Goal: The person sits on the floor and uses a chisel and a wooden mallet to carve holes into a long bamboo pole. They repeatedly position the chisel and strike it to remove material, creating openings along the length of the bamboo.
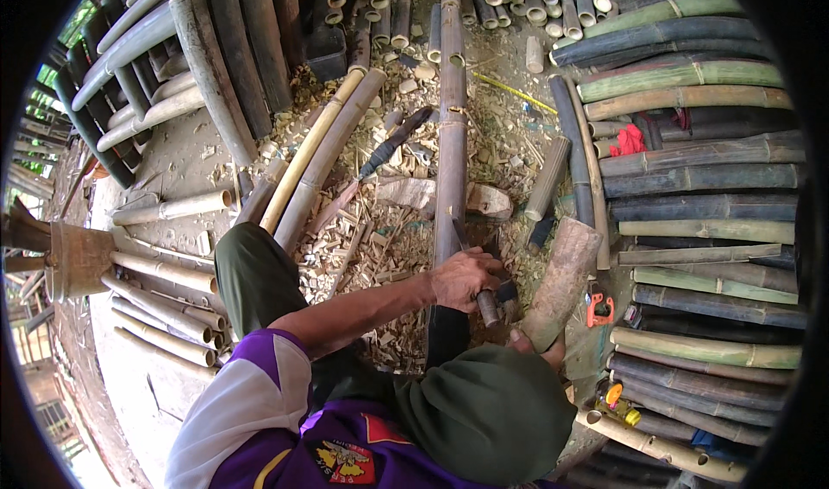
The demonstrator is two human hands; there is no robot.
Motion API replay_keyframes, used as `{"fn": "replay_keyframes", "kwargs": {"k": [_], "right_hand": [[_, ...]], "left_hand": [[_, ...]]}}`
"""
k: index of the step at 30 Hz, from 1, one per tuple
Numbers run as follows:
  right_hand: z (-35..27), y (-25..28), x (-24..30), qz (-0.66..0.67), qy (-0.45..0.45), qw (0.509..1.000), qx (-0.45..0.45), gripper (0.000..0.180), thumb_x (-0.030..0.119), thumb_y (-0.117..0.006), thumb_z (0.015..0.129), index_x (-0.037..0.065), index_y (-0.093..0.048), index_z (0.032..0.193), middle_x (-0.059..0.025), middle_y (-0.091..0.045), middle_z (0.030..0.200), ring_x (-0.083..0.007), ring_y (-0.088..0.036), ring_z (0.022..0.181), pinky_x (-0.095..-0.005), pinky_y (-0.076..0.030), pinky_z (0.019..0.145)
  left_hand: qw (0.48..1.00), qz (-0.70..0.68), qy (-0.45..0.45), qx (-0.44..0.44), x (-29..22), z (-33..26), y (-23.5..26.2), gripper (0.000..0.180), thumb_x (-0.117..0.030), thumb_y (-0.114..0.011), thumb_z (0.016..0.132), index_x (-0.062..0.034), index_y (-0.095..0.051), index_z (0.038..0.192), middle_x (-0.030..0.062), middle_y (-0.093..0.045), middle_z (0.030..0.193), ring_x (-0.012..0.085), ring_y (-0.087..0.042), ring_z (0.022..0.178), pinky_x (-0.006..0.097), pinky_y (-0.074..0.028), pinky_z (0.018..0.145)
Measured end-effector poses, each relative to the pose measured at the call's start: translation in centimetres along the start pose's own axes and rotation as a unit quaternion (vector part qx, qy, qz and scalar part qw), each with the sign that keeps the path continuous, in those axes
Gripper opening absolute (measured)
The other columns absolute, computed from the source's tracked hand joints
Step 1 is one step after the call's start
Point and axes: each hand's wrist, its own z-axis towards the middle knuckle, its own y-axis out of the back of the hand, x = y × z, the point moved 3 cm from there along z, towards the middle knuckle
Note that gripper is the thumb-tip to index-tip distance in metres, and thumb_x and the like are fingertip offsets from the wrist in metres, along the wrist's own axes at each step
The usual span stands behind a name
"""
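A long dark bamboo pole [451,135] runs from the top of the view down toward my knees. My left hand [465,277] is closed around a metal blade tool with a wooden handle [486,303], held against the pole's near end. My right hand [537,348] grips the lower end of a thick wooden mallet [563,280], which tilts up and to the right beside the pole. Most of the right hand is hidden behind my knee and the mallet.
Stacks of green and dark bamboo poles [699,187] fill the right side, more lean at upper left [207,66]. Wood chips [371,238] cover the ground. A machete [393,143] lies left of the pole. Two pale poles [315,156] lie diagonally. A red cloth [628,141] rests on the stack.
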Motion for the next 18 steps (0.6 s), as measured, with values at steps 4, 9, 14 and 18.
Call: {"fn": "replay_keyframes", "kwargs": {"k": [4, 9, 14, 18], "right_hand": [[-1.0, -0.4, -0.8, 0.018, -0.001, 0.999, -0.034, 0.082, 0.013, -0.082, 0.074, -0.005, -0.045, 0.144, -0.0139, -0.061, 0.12, -0.0241, -0.062, 0.107, -0.039, -0.051, 0.094], [-1.7, -1.5, 0.6, 0.029, -0.035, 0.998, -0.049, 0.08, 0.013, -0.082, 0.074, -0.005, -0.045, 0.142, -0.0126, -0.063, 0.105, -0.0193, -0.065, 0.078, -0.0346, -0.055, 0.069], [-1.0, -1.4, 2.0, 0.031, -0.065, 0.997, 0.031, 0.075, 0.012, -0.08, 0.075, -0.005, -0.047, 0.14, -0.0111, -0.063, 0.096, -0.0174, -0.063, 0.067, -0.034, -0.054, 0.062], [-1.2, -1.3, 1.4, 0.02, -0.025, 0.999, -0.009, 0.072, 0.013, -0.079, 0.076, -0.005, -0.048, 0.139, -0.0099, -0.064, 0.098, -0.0185, -0.064, 0.071, -0.0341, -0.055, 0.066]], "left_hand": [[1.0, -0.001, 0.011, 0.023, -0.1, 0.6, 0.2, 0.045, -0.025, -0.073, 0.051, -0.0072, -0.071, 0.091, 0.0102, -0.059, 0.097, 0.0307, -0.06, 0.102, 0.046, -0.046, 0.088], [1.0, -0.002, 0.02, 0.004, 0.2, 0.2, 0.0, 0.048, -0.026, -0.073, 0.049, -0.007, -0.072, 0.093, 0.0102, -0.06, 0.098, 0.031, -0.06, 0.102, 0.045, -0.046, 0.089], [0.999, -0.014, 0.035, 0.012, -0.1, 0.4, 0.6, 0.047, -0.024, -0.072, 0.05, -0.0064, -0.072, 0.094, 0.0106, -0.061, 0.099, 0.032, -0.061, 0.102, 0.045, -0.045, 0.09], [0.998, -0.031, 0.045, -0.01, -0.2, 0.9, 0.7, 0.044, -0.022, -0.071, 0.052, -0.0058, -0.072, 0.093, 0.0114, -0.061, 0.098, 0.033, -0.062, 0.101, 0.046, -0.045, 0.089]]}}
